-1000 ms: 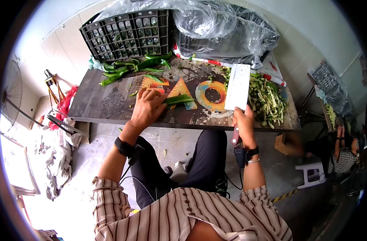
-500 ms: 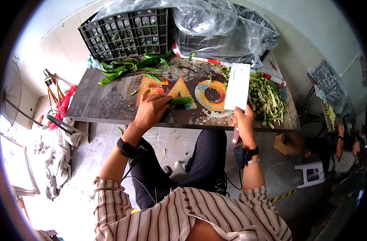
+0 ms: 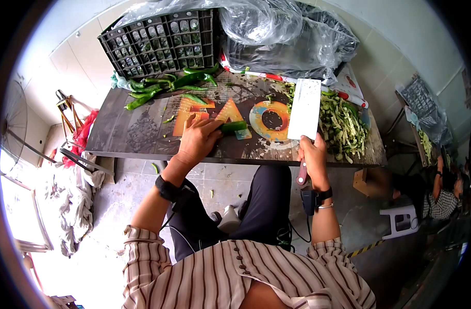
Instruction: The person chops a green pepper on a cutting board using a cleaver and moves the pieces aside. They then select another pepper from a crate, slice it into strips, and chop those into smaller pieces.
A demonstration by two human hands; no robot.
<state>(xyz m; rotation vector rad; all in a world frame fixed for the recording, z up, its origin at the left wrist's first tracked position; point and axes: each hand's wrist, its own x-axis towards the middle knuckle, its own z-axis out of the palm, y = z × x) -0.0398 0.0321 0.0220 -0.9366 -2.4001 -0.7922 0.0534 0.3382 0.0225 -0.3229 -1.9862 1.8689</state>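
My left hand (image 3: 197, 138) is closed over a green pepper (image 3: 234, 126) that lies on the table; its cut-looking right end sticks out past my fingers. In my right hand (image 3: 314, 158) is a cleaver (image 3: 304, 109), gripped by its brown handle. The broad pale blade points away from me over the table, to the right of the pepper. Beside the blade on the right lies a heap of sliced green pepper (image 3: 345, 129). Several whole green peppers (image 3: 191, 80) are piled at the back left of the table.
A black plastic crate (image 3: 161, 44) stands tilted behind the whole peppers. Clear plastic sheeting (image 3: 276, 51) covers another crate at the back right. The table's front edge (image 3: 230, 161) is close above my knees. On the far right, another person (image 3: 440, 201) sits near a white stool (image 3: 399, 221).
My left hand has shifted slightly to the right and turned a little over the pepper. The cleaver in my right hand stays almost where it was.
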